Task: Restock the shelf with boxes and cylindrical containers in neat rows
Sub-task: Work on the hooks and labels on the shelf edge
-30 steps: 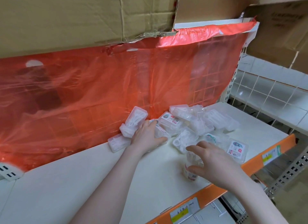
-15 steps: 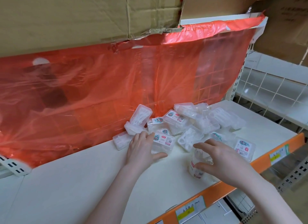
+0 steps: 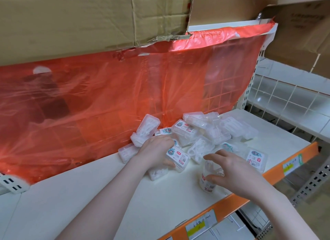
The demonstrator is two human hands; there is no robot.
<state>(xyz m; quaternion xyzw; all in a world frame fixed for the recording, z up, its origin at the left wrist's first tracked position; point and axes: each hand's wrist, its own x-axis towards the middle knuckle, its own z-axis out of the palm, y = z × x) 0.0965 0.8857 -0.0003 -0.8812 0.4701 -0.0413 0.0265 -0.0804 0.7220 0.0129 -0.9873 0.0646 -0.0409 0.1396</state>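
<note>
Your left hand (image 3: 157,151) and right hand (image 3: 234,170) are bare, without gloves, rings or a watch, and both forearms show no sleeves.

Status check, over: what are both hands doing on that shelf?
Left hand grips labelled box. Right hand grips cylindrical container. Loose boxes heaped behind, unsorted.

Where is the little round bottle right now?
In the head view the round bottle stands at the right, near the shelf's orange front edge, in the right hand, just before the heap of clear boxes.
</note>
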